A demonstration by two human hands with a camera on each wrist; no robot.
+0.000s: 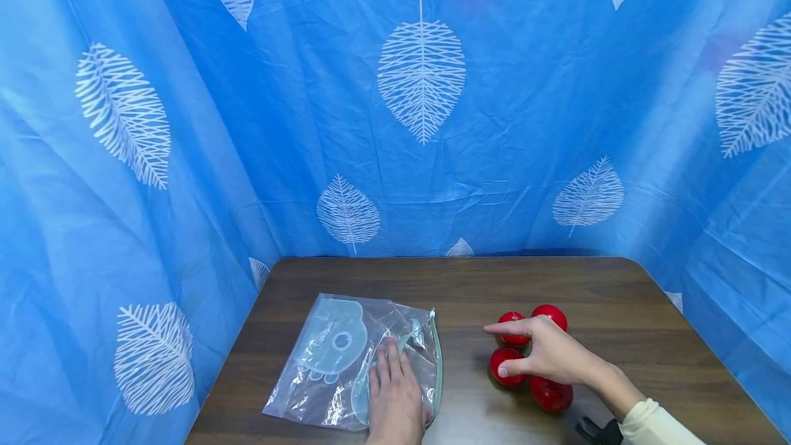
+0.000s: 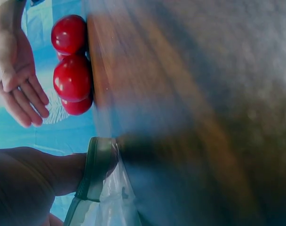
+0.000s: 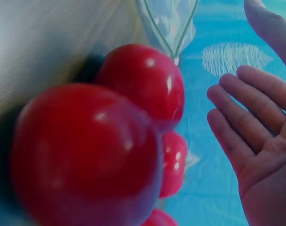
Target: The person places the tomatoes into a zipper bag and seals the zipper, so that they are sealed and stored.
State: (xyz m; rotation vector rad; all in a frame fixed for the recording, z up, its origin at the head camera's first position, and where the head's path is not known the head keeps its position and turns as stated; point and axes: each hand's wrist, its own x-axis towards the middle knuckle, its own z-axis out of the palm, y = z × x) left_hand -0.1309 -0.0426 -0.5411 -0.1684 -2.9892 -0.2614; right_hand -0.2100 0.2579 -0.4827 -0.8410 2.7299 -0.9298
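Tomatoes: we count four, red and glossy, bunched close together right of the middle of the bench (image 1: 469, 283): far left (image 1: 514, 340), far right (image 1: 552, 314), near left (image 1: 507, 356), near right (image 1: 551, 397). We cannot tell which of them touch.
Stem: we see a bit of green on top of the far-left tomato.
Right hand (image 1: 550, 351): above the tomatoes, palm turned inward, thumb and fingers spread apart; in the right wrist view we see straight fingers with nothing in them.
Clear bag (image 1: 340, 390): lying on the bench left of the tomatoes and well apart from them; we note a pale blue printed figure on its film.
Zip strip (image 1: 439, 362): green, along the bag's right edge, facing the tomatoes.
Left hand (image 1: 395, 397): resting on the bag near the strip, fingers extended and pointing away from the person; we cannot tell whether the thumb lies inside the bag or behind its film.
Sleeve (image 1: 655, 424): cream, at the right wrist.
Curtain (image 1: 494, 163): blue with white leaf prints, hanging behind the bench and along both sides.
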